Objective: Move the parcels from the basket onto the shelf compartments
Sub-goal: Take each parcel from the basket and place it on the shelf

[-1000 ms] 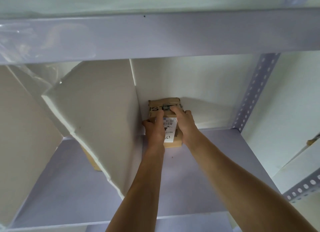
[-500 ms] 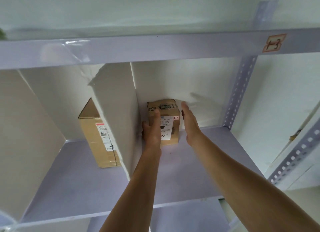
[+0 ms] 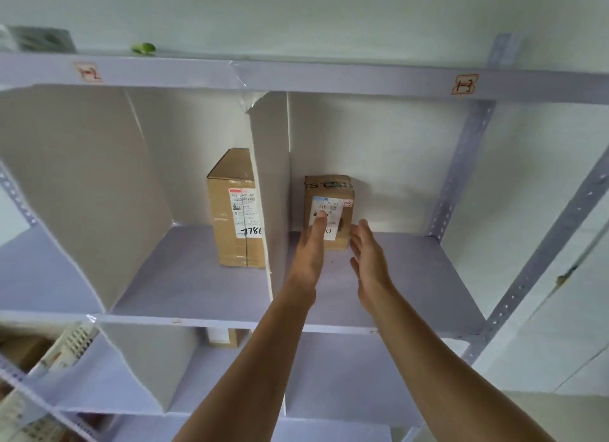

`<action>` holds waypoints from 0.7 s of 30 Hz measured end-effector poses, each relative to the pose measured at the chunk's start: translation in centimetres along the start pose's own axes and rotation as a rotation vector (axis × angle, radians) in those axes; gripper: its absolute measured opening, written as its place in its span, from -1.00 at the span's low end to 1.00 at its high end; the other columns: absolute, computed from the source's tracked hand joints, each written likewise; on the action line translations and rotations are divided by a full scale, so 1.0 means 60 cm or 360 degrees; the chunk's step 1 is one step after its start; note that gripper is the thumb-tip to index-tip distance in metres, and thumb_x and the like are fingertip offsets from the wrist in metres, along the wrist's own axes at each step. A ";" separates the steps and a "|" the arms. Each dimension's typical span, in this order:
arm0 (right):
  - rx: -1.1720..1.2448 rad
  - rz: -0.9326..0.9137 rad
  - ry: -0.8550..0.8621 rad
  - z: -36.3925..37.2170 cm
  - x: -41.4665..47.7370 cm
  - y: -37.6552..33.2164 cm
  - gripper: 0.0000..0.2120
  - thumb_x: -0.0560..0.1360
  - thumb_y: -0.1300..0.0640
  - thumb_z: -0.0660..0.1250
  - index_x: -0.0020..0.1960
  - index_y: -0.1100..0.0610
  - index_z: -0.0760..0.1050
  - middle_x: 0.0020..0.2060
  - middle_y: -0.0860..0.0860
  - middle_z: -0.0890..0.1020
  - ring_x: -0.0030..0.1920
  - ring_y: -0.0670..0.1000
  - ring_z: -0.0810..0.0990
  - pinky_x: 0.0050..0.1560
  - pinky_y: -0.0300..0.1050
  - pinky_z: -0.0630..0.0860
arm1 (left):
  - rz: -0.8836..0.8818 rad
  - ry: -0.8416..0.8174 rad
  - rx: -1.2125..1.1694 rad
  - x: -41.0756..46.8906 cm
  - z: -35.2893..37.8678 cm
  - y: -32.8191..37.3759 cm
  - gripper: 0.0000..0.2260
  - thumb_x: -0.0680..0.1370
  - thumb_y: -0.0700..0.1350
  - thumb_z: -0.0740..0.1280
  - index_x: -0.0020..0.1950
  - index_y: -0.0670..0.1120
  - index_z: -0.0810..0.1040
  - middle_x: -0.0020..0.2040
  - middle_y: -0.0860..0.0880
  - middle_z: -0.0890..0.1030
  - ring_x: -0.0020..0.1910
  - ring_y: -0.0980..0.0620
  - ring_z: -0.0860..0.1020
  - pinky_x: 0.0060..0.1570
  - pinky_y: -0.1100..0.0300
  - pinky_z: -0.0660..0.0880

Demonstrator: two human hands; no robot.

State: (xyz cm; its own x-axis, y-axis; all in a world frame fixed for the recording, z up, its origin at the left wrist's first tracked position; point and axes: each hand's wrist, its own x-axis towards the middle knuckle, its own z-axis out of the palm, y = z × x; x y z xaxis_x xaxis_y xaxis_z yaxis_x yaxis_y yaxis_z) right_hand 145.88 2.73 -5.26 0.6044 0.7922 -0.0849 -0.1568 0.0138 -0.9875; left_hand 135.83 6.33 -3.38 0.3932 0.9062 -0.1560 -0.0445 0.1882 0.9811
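Note:
A small brown parcel (image 3: 333, 191) with a white label stands upright at the back of the right shelf compartment (image 3: 412, 276), marked 1-3. My left hand (image 3: 311, 250) reaches in with straight fingers, its fingertips touching the parcel's label. My right hand (image 3: 369, 260) hovers just right of the parcel with open fingers, apart from it. A taller brown parcel (image 3: 235, 211) stands in the middle compartment, partly hidden by the white divider (image 3: 268, 184). The white basket (image 3: 71, 346) shows at the lower left, with a brown parcel inside.
White foam dividers split the shelf into compartments. A perforated metal upright (image 3: 454, 178) bounds the right compartment. Another small box (image 3: 224, 337) sits on the shelf below. A green object (image 3: 143, 48) lies on the top shelf.
Both hands have let go of the small parcel and drawn back toward me. The view has pulled away, so the lower shelf and basket show.

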 end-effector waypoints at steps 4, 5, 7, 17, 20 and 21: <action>0.0041 0.0034 -0.0150 -0.002 -0.057 0.015 -0.55 0.74 -0.18 0.09 0.53 -0.04 0.46 0.34 -0.22 0.56 0.48 -0.11 0.42 0.52 -0.06 0.21 | 0.0021 0.0085 0.0051 -0.084 -0.009 -0.013 -0.39 0.65 0.42 0.12 0.63 0.16 0.35 0.60 0.11 0.39 0.62 -0.01 0.30 0.57 -0.14 0.22; 0.0054 0.0054 -0.0181 -0.002 -0.076 0.017 -0.53 0.73 -0.17 0.11 0.57 -0.03 0.40 0.45 -0.15 0.51 0.51 -0.09 0.39 0.55 -0.04 0.20 | 0.0034 0.0096 0.0057 -0.104 -0.014 -0.020 -0.40 0.66 0.41 0.11 0.64 0.17 0.34 0.59 0.13 0.39 0.62 0.00 0.30 0.57 -0.14 0.22; 0.0059 0.0090 -0.0217 -0.002 -0.115 0.026 -0.49 0.72 -0.18 0.13 0.61 -0.02 0.35 0.56 -0.05 0.42 0.54 -0.06 0.38 0.60 0.01 0.20 | 0.0026 0.0100 0.0056 -0.147 -0.022 -0.032 -0.40 0.67 0.39 0.09 0.65 0.16 0.30 0.62 0.12 0.36 0.63 0.00 0.28 0.59 -0.15 0.21; 0.0013 0.0245 -0.0487 0.061 -0.272 0.064 -0.44 0.71 -0.26 0.06 0.61 -0.04 0.33 0.58 -0.05 0.41 0.58 0.03 0.36 0.51 0.00 0.24 | -0.0099 0.0420 -0.0026 -0.326 -0.134 -0.073 -0.30 0.62 0.45 0.14 0.68 0.11 0.29 0.68 0.07 0.29 0.65 -0.05 0.27 0.64 -0.21 0.17; -0.0035 0.0230 -0.0556 0.101 -0.310 0.068 -0.45 0.70 -0.29 0.07 0.58 -0.06 0.37 0.57 -0.08 0.42 0.57 -0.01 0.37 0.58 0.10 0.20 | -0.0092 0.0487 -0.0063 -0.359 -0.181 -0.070 -0.38 0.68 0.35 0.12 0.66 0.07 0.31 0.57 0.10 0.40 0.50 0.06 0.43 0.51 -0.04 0.27; -0.0048 0.0231 -0.0580 0.115 -0.322 0.069 -0.45 0.70 -0.29 0.07 0.58 -0.05 0.38 0.57 -0.08 0.42 0.57 -0.02 0.37 0.60 0.11 0.18 | -0.0082 0.0533 -0.0090 -0.368 -0.197 -0.070 -0.44 0.69 0.33 0.12 0.61 0.07 0.36 0.45 0.11 0.46 0.32 0.14 0.51 0.40 0.03 0.31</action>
State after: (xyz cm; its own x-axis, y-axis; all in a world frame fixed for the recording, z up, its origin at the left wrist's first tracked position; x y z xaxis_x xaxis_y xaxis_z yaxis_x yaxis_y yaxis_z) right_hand 128.18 -8.31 -6.82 0.2598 0.9493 -0.1769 -0.1937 -0.1282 -0.9726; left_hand 116.45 -9.99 -5.40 0.0733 0.9673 -0.2429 -0.0869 0.2488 0.9646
